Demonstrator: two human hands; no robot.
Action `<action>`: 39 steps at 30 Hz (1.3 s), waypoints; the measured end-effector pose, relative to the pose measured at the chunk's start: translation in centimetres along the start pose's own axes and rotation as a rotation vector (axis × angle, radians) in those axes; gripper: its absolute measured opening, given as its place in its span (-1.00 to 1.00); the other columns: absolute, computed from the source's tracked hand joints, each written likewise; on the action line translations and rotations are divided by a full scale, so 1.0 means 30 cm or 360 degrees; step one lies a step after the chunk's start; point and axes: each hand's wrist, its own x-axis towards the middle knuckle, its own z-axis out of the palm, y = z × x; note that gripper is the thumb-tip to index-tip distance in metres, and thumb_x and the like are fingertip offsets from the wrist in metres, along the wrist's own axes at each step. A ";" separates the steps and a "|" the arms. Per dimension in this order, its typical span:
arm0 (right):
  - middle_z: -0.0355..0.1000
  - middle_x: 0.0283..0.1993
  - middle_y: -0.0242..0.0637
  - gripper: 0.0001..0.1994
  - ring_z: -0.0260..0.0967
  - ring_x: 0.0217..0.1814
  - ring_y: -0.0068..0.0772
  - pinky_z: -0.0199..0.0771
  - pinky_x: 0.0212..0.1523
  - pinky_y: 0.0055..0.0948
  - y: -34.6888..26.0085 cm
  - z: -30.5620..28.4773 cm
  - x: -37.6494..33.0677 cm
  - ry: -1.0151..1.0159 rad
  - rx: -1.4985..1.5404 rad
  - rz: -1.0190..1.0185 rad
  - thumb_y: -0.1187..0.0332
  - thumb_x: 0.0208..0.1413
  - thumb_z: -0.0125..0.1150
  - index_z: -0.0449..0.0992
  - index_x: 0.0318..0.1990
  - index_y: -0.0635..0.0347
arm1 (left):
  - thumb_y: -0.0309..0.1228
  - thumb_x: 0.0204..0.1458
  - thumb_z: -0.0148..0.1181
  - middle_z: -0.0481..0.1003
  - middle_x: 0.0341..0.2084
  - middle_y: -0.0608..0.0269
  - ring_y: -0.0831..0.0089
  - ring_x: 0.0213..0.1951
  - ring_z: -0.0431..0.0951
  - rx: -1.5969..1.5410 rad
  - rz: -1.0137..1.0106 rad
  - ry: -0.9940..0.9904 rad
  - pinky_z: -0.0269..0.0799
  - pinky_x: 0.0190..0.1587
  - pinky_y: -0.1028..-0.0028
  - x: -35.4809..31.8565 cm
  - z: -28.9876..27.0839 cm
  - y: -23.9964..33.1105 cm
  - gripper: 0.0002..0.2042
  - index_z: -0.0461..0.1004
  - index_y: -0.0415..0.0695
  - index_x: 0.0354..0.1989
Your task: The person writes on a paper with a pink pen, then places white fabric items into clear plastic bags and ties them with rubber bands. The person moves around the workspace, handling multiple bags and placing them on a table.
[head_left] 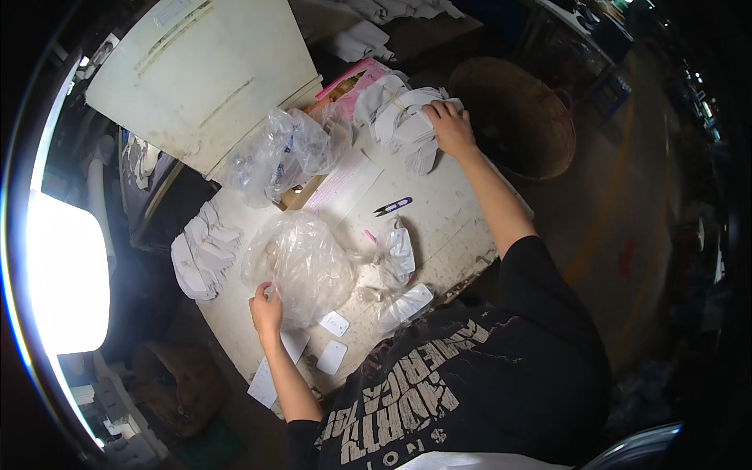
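Note:
My left hand is at the near left edge of a large crumpled clear plastic bag, fingers curled against the film. At the far right of the table, my right hand has its fingers over a bundle of white cut fabric pieces, gripping its right side. A strip is tied around this bundle. Two small white tags lie just right of my left forearm. Two small clear bags with white cards rest near the table's front edge.
Thread snips lie mid-table. Behind them are a printed paper sheet and a heap of clear bags over a cardboard box. More white fabric pieces sit at the left edge. A round basket stands beyond the right edge.

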 end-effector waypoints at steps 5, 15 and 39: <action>0.42 0.23 -0.40 -0.30 0.28 0.35 -0.23 0.24 0.31 0.17 0.065 -0.117 -0.068 0.0262 0.0343 -0.0006 0.34 -0.18 0.55 0.46 0.24 -0.07 | -0.60 0.06 0.10 0.50 -0.14 0.06 0.29 -0.16 0.54 -0.0412 0.0199 0.0318 0.45 -0.14 0.32 -0.033 -0.037 -0.024 -0.85 0.52 -0.16 -0.21; 0.50 0.22 -0.23 -0.53 0.44 0.27 -0.23 0.39 0.33 -0.23 -0.141 -0.337 -0.171 0.0715 0.3453 0.0402 0.29 0.28 0.31 0.43 0.30 0.21 | -0.57 0.11 0.16 0.32 -0.24 0.25 0.46 -0.32 0.31 -0.0936 0.0358 0.0123 0.35 -0.24 0.43 -0.238 -0.336 0.106 -0.88 0.64 -0.18 -0.35; 0.17 0.51 -0.03 -0.22 0.09 0.56 0.10 0.17 0.50 0.03 -0.378 -0.083 0.107 0.0213 0.0771 -0.0245 0.66 0.00 0.26 0.22 0.46 0.16 | -0.79 0.00 -0.25 0.09 0.46 -0.20 0.56 -0.39 0.55 -0.0641 0.0280 0.0039 0.55 -0.44 0.56 -0.421 -0.261 -0.030 -0.24 0.43 0.04 0.41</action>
